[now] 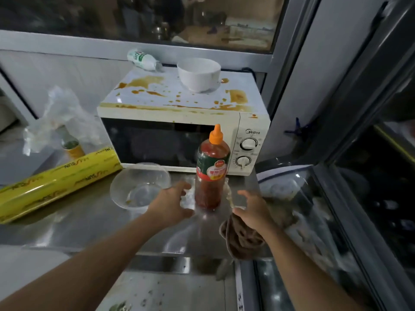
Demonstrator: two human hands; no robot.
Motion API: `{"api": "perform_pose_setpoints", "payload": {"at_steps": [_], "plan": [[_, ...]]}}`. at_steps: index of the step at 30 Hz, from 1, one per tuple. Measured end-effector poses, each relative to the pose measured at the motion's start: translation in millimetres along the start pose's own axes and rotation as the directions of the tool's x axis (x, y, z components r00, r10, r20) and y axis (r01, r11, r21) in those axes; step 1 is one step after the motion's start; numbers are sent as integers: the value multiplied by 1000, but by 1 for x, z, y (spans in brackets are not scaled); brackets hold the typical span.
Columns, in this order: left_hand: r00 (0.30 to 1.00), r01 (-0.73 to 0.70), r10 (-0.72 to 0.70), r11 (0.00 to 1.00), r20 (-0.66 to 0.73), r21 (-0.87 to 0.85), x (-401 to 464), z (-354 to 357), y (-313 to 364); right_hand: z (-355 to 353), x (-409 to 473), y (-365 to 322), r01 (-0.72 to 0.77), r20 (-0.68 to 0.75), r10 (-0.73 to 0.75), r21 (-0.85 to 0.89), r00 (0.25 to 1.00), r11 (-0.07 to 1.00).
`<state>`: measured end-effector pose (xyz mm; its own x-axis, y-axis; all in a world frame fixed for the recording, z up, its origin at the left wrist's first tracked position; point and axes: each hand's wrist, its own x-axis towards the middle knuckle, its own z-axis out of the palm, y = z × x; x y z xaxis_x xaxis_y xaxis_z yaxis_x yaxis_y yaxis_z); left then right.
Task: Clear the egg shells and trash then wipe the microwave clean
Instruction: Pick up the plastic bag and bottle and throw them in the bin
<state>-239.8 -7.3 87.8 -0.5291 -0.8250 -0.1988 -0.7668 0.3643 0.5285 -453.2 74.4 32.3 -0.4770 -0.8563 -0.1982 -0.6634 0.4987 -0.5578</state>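
- Left hand (170, 204) reaches spread and empty beside the sauce bottle (211, 171); right hand (253, 209) likewise empty, above a brown cloth (242, 239).
- Microwave (179, 122) stands behind, its top sauce-stained.
- Risk: a nudge topples the upright bottle.

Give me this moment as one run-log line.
left hand: open, near sauce bottle | right hand: open, over cloth | microwave: top stained
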Motion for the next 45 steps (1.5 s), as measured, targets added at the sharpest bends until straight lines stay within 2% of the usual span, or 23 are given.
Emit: {"api": "perform_pose_setpoints", "payload": {"at_steps": [5, 12, 20, 26, 36, 45], "plan": [[999, 49, -50, 998, 3, 35, 22, 13, -3, 19, 40, 13, 39, 56, -34, -105, 998, 994], [997, 75, -75, 996, 10, 45, 29, 15, -7, 34, 59, 22, -6, 56, 15, -158, 998, 987], [998, 45, -41, 996, -46, 75, 23, -6, -2, 7, 48, 9, -90, -34, 88, -62, 996, 994], [996, -32, 38, 997, -75, 76, 5, -28, -1, -21, 8, -12, -61, -134, 61, 7, 989, 998], [978, -162, 162, 987, -130, 6, -51, -93, -37, -45, -73, -90, -20, -336, 65, 134, 940, 991], [963, -156, 133, 984, -234, -82, -107, -156, -115, -16, -112, -199, 141, -381, -95, 94, 920, 986]]}}
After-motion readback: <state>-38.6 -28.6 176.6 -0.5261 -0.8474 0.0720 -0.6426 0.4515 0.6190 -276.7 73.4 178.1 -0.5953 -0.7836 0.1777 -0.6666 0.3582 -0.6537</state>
